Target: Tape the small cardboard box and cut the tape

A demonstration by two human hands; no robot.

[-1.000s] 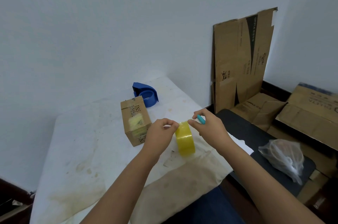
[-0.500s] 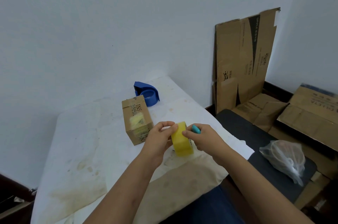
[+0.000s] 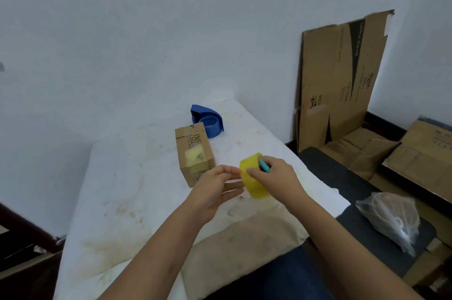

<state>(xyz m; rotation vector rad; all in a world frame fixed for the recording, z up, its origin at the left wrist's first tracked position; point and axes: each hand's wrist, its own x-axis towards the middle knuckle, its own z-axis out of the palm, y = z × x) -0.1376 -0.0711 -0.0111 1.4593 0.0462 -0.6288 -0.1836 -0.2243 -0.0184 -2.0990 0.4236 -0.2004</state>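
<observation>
The small cardboard box (image 3: 194, 153) lies on the white cloth-covered table (image 3: 127, 189), with yellowish tape on its top. Just right of it my right hand (image 3: 276, 178) grips a yellow tape roll (image 3: 254, 184) from above, held tilted above the table. The same hand also holds a small teal tool (image 3: 264, 167) against the roll. My left hand (image 3: 215, 192) is at the roll's left edge, thumb and forefinger pinched there and the lower fingers stretched out under it. No loose tape end shows.
A blue tape dispenser (image 3: 208, 120) sits behind the box near the wall. Right of the table, flattened cardboard (image 3: 340, 84) leans on the wall, more cartons (image 3: 415, 153) lie on the floor, and a plastic bag (image 3: 391, 216) rests on a dark seat.
My right hand has moved over the top of the roll and taken it, shifting it right and tilting it. My left hand has loosened to a pinch at the roll's edge.
</observation>
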